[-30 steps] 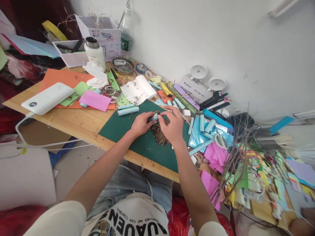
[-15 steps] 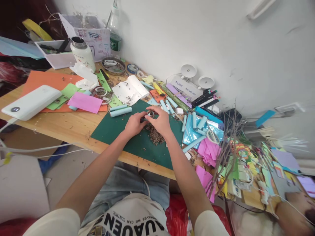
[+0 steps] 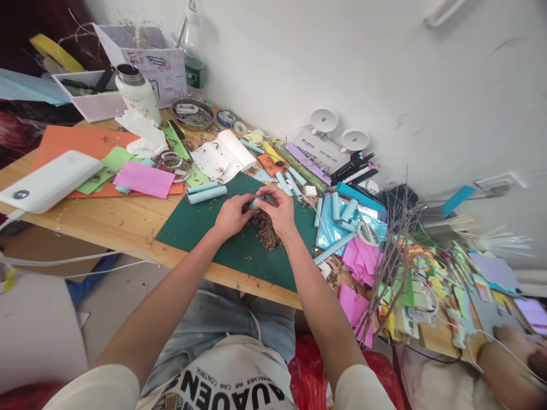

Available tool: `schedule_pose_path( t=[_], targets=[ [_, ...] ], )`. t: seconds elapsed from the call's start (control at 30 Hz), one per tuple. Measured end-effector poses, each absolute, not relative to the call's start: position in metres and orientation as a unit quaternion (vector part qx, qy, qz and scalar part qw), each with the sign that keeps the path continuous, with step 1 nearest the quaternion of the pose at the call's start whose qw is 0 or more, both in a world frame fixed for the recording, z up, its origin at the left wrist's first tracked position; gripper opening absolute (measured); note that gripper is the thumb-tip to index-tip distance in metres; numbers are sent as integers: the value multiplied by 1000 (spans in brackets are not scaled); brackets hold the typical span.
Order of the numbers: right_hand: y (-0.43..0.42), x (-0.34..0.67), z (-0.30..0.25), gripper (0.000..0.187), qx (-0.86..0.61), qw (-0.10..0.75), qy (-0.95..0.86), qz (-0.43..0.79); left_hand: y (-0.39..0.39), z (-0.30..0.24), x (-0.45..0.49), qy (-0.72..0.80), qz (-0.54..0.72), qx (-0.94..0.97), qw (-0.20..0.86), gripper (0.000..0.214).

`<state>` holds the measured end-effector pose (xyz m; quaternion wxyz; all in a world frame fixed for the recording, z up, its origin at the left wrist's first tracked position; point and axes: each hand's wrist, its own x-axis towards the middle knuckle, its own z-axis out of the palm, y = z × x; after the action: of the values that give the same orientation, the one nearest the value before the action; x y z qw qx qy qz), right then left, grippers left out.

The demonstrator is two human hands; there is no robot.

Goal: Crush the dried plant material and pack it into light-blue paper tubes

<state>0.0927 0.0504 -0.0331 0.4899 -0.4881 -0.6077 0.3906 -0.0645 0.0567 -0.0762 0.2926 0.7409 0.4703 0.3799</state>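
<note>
Between my two hands is a short light-blue paper tube (image 3: pixel 253 205), mostly covered by the fingers. My left hand (image 3: pixel 233 216) is closed round its left part. Curled fingers of my right hand (image 3: pixel 277 209) close on its other end. Right beneath them a heap of brown crumbly bits (image 3: pixel 270 232) lies on the dark green mat (image 3: pixel 200 228). Two light-blue paper rolls (image 3: pixel 207 194) rest at the mat's upper left edge, and more blue rolls (image 3: pixel 283 184) lie just beyond my right hand.
At left are a white power bank (image 3: pixel 51 179), pink paper (image 3: pixel 144 179) and an uncapped white bottle (image 3: pixel 137 94). Dry twigs (image 3: pixel 399 250) stand at right beside pink paper strips (image 3: pixel 362 259). A white double-headed lamp (image 3: pixel 325 136) is by the wall. Another person's arm (image 3: pixel 508 359) reaches in at lower right.
Both hands stay over the heap with the tube, their fingers shifting slightly around it. The whole view has drifted a little. At lower right the other person's hand has moved.
</note>
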Motion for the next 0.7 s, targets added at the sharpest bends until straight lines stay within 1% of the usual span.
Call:
schedule_pose_path(
  t=[0.1, 0.17, 0.23, 0.3, 0.37, 0.47, 0.6, 0.63, 0.7],
  targets=[
    [45, 95, -31, 22, -492, 488, -631, 348, 57, -77, -65, 471, 383, 736, 300, 25],
    [42, 97, -27, 18, -494, 477, -663, 298, 57, -78, -65, 468, 387, 734, 303, 25],
    [40, 99, -21, 13, -496, 439, -714, 227, 57, -78, -65, 467, 390, 733, 303, 25],
    [39, 101, -11, 9, -493, 382, -767, 153, 56, -78, -65, 470, 390, 732, 302, 25],
    [36, 103, 2, 8, -489, 339, -797, 105, 56, -77, -65, 472, 390, 731, 302, 26],
    [30, 105, 20, 16, -487, 325, -805, 96, 56, -77, -65, 469, 388, 732, 305, 27],
    [27, 98, 22, 37, -484, 300, -818, 80, 57, -79, -65, 467, 387, 737, 299, 28],
    [29, 94, 18, 39, -487, 291, -820, 72, 57, -80, -65, 468, 388, 737, 294, 27],
    [34, 85, 7, 37, -509, 294, -807, 65, 57, -80, -65, 471, 391, 737, 287, 26]
  ],
)
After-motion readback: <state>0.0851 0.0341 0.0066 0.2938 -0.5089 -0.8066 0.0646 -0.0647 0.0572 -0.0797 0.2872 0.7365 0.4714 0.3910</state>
